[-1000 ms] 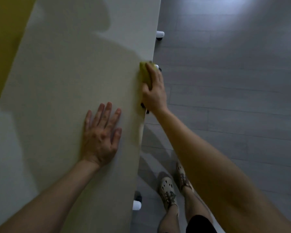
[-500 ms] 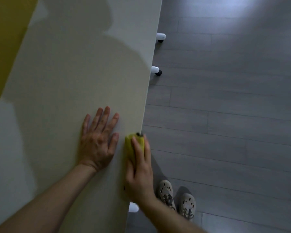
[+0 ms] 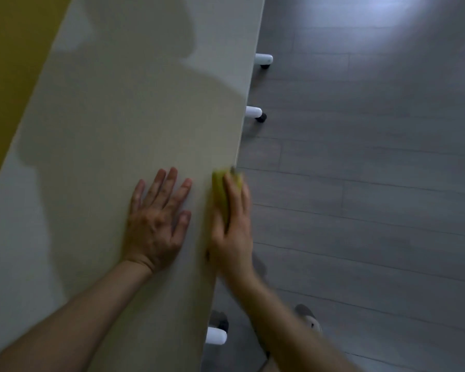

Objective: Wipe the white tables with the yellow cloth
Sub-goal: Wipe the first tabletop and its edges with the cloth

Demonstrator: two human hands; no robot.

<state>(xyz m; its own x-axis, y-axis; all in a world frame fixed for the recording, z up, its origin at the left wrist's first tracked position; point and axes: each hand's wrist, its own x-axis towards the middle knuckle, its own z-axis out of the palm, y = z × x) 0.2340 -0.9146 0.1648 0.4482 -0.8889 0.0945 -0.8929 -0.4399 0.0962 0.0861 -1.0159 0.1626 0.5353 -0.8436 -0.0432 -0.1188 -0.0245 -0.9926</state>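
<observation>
Cloth [image 3: 220, 187]: yellow, bunched, blurred, pressed flat against the bench's right edge under the right hand [image 3: 232, 232].
Bench [image 3: 124, 116]: white, long, smooth top, partly shadowed, running away along the frame's left.

Both forearms are bare — no sleeves, watch or rings show on the left hand [image 3: 156, 224] or the right hand [image 3: 232, 237]. Near the bottom edge, one light grey shoe [image 3: 310, 319] with holes in its top — blurred.
</observation>
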